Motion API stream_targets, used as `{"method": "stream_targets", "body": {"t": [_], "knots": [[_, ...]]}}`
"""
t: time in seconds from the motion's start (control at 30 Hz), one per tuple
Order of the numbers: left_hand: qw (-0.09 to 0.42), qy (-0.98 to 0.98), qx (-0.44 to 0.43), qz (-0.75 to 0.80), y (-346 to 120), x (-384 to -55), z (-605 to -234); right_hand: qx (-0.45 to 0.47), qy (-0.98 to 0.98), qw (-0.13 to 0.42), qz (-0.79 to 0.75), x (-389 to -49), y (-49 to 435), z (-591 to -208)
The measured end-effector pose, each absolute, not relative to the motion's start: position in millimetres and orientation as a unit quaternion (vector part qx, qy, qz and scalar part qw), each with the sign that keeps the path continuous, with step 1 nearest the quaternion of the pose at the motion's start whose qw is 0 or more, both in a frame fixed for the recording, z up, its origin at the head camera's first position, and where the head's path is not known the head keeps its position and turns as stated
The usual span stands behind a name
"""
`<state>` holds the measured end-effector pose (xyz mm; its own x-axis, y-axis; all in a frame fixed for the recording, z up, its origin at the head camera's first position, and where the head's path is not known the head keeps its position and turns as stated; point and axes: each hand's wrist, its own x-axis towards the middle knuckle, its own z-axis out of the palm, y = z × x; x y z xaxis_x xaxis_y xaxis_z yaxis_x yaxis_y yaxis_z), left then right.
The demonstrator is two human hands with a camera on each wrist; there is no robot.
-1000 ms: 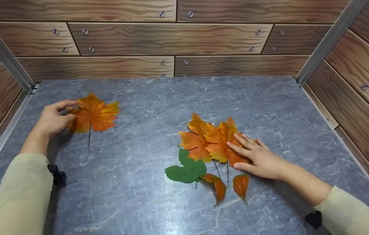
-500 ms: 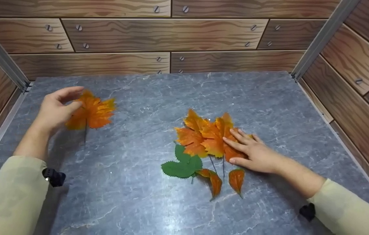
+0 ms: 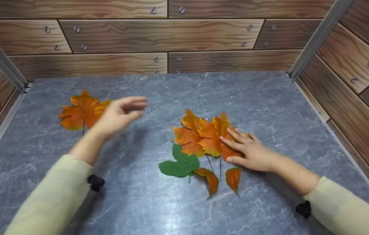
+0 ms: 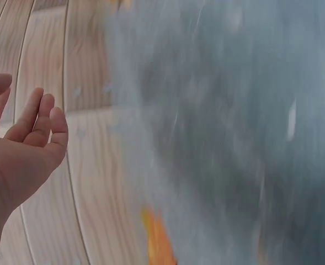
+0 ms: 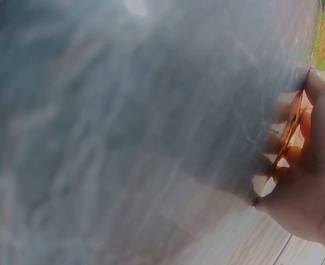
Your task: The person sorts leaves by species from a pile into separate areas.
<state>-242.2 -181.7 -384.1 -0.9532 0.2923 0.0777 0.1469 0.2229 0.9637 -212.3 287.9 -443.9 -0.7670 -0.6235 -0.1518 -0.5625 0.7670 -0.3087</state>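
In the head view my left hand [image 3: 119,114] is raised above the table, its fingers loosely bent with nothing between them. Behind it lies a single orange maple leaf [image 3: 81,109], partly covered by the hand and wrist. My right hand [image 3: 249,150] rests flat with spread fingers on the right side of a cluster of orange maple leaves [image 3: 200,137]. Below the cluster are a green leaf sprig [image 3: 179,165], a curled reddish-brown leaf [image 3: 212,182] and another small reddish-brown leaf [image 3: 233,179]. The left wrist view shows the left hand [image 4: 30,138] holding nothing.
The grey marbled table [image 3: 145,202] is bounded by wood-patterned panels [image 3: 112,36] at the back and sides. Metal posts [image 3: 1,55] stand at the back corners. A black wrist camera [image 3: 96,182] sits on the left sleeve.
My left hand has let go of the single maple leaf, lifted and moved right. That leaf stays at the left. My right hand keeps its place on the cluster; the head view has shifted slightly.
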Motion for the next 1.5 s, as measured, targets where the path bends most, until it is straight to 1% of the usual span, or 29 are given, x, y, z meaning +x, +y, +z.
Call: {"method": "stream_targets", "body": {"t": [0.2,0.33,0.5,0.67,1.17,1.5], "knots": [[0.138,0.764,0.162,0.61,-137,-243,-403,-0.319,0.932,0.122,-0.119,-214,287,-444],[0.167,0.768,0.182,0.59,-114,-247,-415,-0.319,0.932,0.123,-0.12,-213,287,-444],[0.172,0.786,0.209,0.556,-93,-252,-424,-0.316,0.933,0.121,-0.12,-212,288,-444],[0.183,0.792,0.22,0.539,-82,-253,-427,-0.318,0.933,0.118,-0.116,-212,287,-444],[0.192,0.819,0.25,0.48,-64,-255,-428,-0.316,0.933,0.124,-0.121,-213,288,-443],[0.19,0.825,0.246,0.473,-58,-253,-431,-0.318,0.933,0.12,-0.116,-213,287,-443]]}}
